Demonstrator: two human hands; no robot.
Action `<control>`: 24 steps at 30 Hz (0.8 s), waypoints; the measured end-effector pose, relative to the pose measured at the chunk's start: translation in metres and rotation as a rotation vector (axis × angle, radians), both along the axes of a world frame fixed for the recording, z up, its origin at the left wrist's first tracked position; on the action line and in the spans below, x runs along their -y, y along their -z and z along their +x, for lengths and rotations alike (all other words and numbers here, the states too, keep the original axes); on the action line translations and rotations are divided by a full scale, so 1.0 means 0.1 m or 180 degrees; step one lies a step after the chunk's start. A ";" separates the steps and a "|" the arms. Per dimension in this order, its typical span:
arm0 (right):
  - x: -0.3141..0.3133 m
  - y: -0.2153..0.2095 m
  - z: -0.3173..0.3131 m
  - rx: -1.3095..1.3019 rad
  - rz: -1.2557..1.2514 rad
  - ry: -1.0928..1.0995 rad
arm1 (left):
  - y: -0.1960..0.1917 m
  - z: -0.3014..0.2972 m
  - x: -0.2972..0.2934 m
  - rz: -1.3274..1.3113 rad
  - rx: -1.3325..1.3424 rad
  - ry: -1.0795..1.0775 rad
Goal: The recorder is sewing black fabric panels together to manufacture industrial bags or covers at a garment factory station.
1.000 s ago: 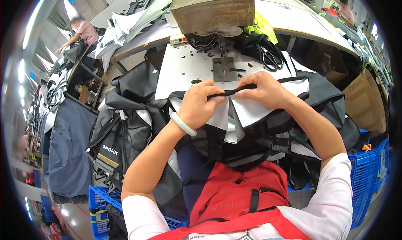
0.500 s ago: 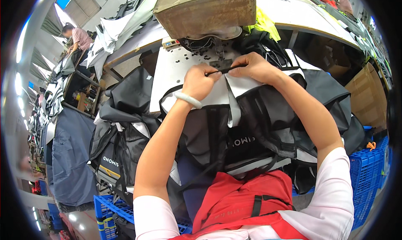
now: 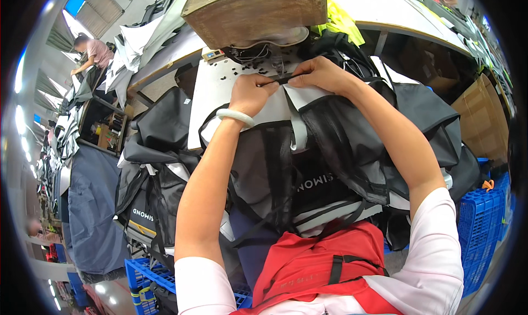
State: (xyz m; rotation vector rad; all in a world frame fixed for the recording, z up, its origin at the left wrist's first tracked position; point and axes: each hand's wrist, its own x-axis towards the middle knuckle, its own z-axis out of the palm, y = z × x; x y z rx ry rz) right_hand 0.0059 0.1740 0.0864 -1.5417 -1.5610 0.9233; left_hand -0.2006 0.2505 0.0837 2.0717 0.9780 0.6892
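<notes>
A black and grey backpack (image 3: 250, 166) with white lining hangs over the front of a white machine table (image 3: 217, 89). My left hand (image 3: 250, 94) pinches the black strip (image 3: 284, 79) along the bag's top edge. On the same strip, a short way to the right, my right hand (image 3: 324, 76) is closed with thumb and fingers. The strip is stretched between both hands, right in front of the machine's working end (image 3: 279, 62). A pale grey strap (image 3: 297, 129) dangles from the edge below the hands. Small black scraps (image 3: 242, 67) lie scattered on the table.
A brown, worn machine head (image 3: 256, 15) overhangs the table. Another backpack (image 3: 157, 199) rests at the left. Blue plastic crates (image 3: 484, 221) stand low on the right, near a cardboard box (image 3: 481, 120). Yellow fabric (image 3: 344, 23) lies behind; a person (image 3: 98, 54) works far left.
Both hands, still pinching the strip, appear slightly higher and further left, along with the bag. The whole view has shifted a little. At far left, the other person's arm now reaches out.
</notes>
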 end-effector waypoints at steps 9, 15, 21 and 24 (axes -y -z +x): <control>-0.15 0.00 0.13 -0.0547 -0.0048 -0.0190 | -0.05 0.04 -0.13 0.0118 0.0168 0.0052; 0.38 -0.35 0.21 -0.0246 0.0465 0.0428 | -0.28 -0.38 0.06 0.1061 0.0230 0.0334; 1.62 0.42 -0.10 0.1022 0.1013 0.0473 | 0.44 -1.47 1.01 0.0627 -0.0515 0.0696; 1.97 0.77 -0.06 0.1733 0.1709 0.0601 | 0.51 -1.45 1.48 0.0445 -0.0716 0.0841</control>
